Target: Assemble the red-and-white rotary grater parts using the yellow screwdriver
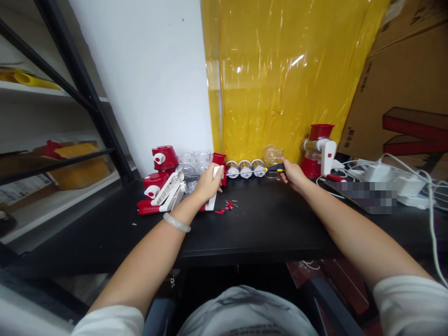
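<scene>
My left hand (207,183) is closed around a small white plastic piece (218,171), most of which the fingers hide. A red part (220,158) shows just behind that hand; whether it is joined to the white piece I cannot tell. In my right hand (292,173) is a screwdriver (276,168) with a black and yellow handle, held level. Its long thin shaft points left and reaches the white piece. Below the left hand, small red pieces and screws (228,206) lie loose on the black table (259,228). Three metal grater drums (245,169) stand behind the shaft.
White crank arms with red handles (164,196), red grater bodies (164,157) and clear cups (192,161) crowd the left. An assembled red and white rotary grater (318,151) stands right, beside a dark tablet (364,193) and white chargers with cables (408,182). Yellow plastic sheeting (280,84) hangs behind.
</scene>
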Motion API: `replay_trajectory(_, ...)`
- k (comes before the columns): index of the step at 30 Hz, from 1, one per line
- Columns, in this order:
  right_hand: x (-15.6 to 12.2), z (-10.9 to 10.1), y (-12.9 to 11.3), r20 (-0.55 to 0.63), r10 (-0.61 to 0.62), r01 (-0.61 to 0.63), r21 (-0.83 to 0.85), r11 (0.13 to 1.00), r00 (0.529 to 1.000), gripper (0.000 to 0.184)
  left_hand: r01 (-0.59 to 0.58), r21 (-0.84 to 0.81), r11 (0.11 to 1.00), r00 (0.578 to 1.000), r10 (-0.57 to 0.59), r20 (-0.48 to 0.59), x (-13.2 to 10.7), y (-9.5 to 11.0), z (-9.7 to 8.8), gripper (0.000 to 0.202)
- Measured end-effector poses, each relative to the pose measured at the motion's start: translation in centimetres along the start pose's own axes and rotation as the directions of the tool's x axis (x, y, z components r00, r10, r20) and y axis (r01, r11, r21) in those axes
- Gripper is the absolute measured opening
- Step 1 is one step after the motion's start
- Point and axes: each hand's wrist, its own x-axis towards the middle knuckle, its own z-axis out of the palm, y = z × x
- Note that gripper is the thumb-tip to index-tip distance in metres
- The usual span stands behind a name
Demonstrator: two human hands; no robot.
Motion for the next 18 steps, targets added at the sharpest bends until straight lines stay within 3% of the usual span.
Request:
replay_trajectory(8, -0.09, 0.12, -0.11, -0.084, 0.043, -0.053, -0.12, 0.991, 0.996, 0.041, -0.016, -0.01, 1.0, 1.0, 0.016, -0.002, -0.08, 0.1, 0.02, 0.034)
replay_trajectory(15, 0.0, 0.06, -0.28, 0.064, 0.076, -0.085, 0.148, 0.985, 0.995, 0.022, -0.025, 0.032, 0.999, 1.0, 0.025, -0.008, 0.05, -0.09, -0.15, 0.035)
replay_trajectory(18, -0.38, 0.01, -0.65, 0.133, 0.034, -0.066, 0.244, 0.967, 0.991, 0.014, -0.025, 0.035, 0.999, 1.0, 0.026, -0.012, 0.08, -0.16, -0.16, 0.035)
